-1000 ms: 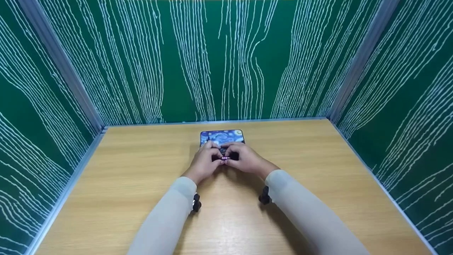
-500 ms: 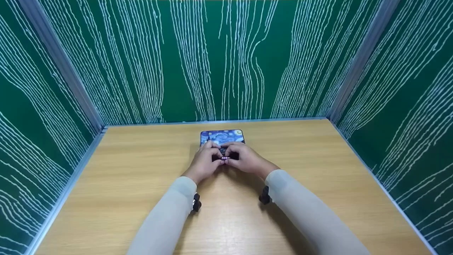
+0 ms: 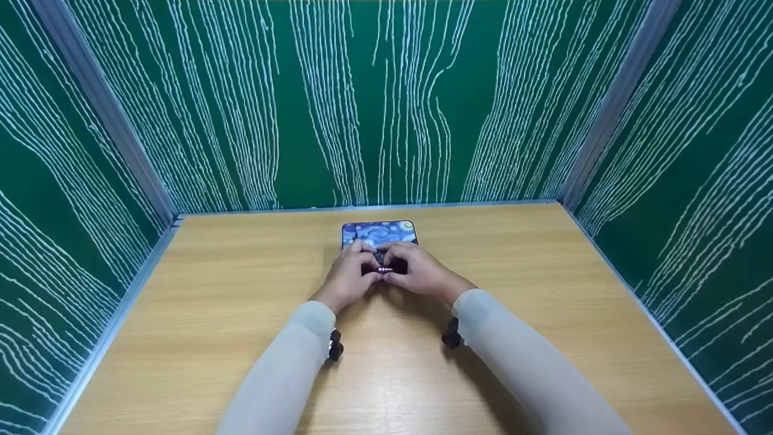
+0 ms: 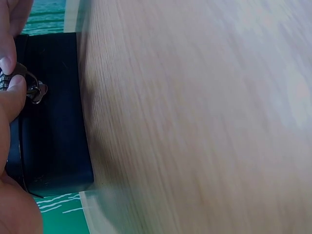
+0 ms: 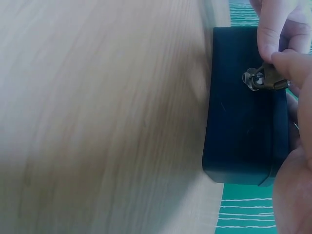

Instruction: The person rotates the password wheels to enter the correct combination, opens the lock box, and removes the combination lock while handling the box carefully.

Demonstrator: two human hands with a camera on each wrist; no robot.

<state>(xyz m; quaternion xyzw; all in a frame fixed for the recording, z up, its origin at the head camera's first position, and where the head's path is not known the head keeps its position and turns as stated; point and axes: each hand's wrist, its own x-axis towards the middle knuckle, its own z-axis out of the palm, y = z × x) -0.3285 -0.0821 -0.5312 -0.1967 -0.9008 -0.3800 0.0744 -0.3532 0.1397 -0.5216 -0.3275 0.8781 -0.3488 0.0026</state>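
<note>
A dark box (image 5: 239, 122) with a Starry Night picture on its lid (image 3: 379, 232) stands at the far middle of the table. From a metal hasp (image 5: 249, 79) on its front hangs a small combination padlock (image 5: 275, 78), its shackle through the hasp. My left hand (image 3: 350, 272) pinches the padlock from the left between thumb and fingers. From the right, my right hand (image 3: 420, 272) pinches it too, the two thumbs almost meeting. In the left wrist view, the number dials (image 4: 5, 82) show between the fingertips. The fingers of both hands rest over the front part of the lid.
The wooden table (image 3: 229, 314) spreads around the box. Green walls (image 3: 314, 121) with white wavy lines close off the back and both sides, with grey metal posts (image 3: 595, 121) at the corners. Dark wrist cameras (image 3: 335, 346) sit under both sleeves.
</note>
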